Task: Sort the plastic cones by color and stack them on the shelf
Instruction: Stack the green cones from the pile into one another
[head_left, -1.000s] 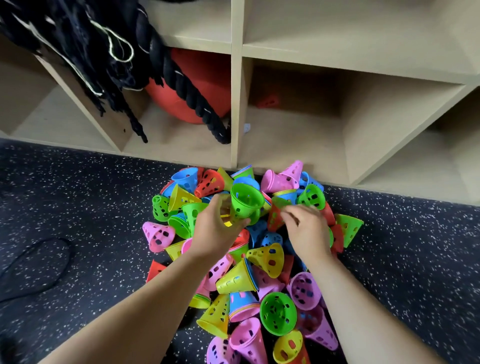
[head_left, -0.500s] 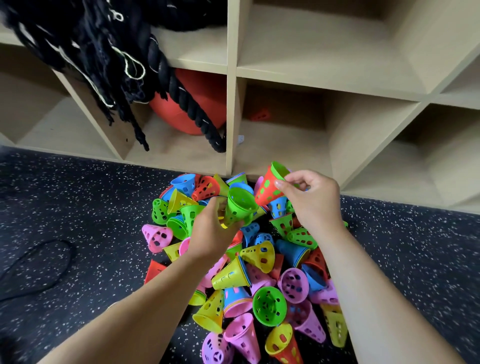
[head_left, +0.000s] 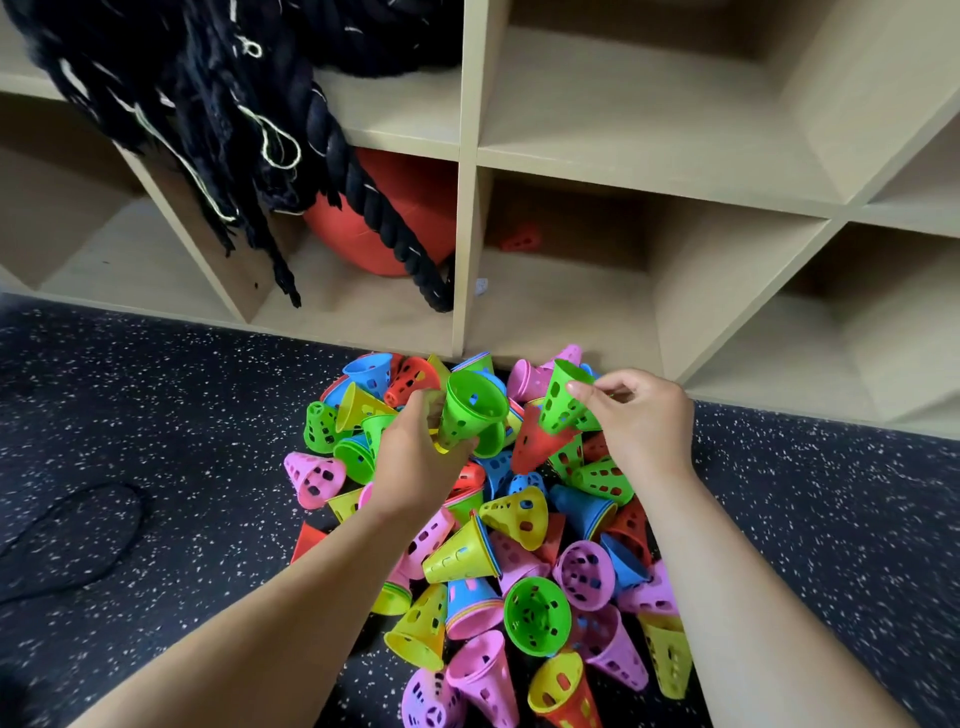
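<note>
**Two hands, green cones in both, above the heap**

Grips a stack of green cones (head_left: 470, 410) in the left hand (head_left: 415, 462), fingers curled round its side, wide mouth turned toward the camera. At least two nested rims countable there, exact number not tellable. Pinches a single green cone (head_left: 561, 402) at its upper rim between thumb and forefinger of the right hand (head_left: 641, 421), the other fingers curled in behind. Just beside the stack, with a gap between the two. Both held over the far edge of the heap (head_left: 511, 512), close to the front of the shelf (head_left: 470, 208).

On the dark speckled floor (head_left: 156, 415), one heap of perforated cones in five colours: green, pink, yellow, blue, red. Many nested or half buried, so no full count per colour. Plainly countable: at least five loose green and at least eight pink. Among them one green mouth-up cone (head_left: 537, 616) near the front.

In the shelf, four bottom compartments in view. One red cone (head_left: 521, 240) at the back of the third from the left, straight behind the heap. One orange-red ball (head_left: 395, 228) in the second, with one thick black rope (head_left: 363, 197) hanging across it from above. One thin black cable (head_left: 72, 530) looped on the floor to the left, well apart from the heap.
</note>
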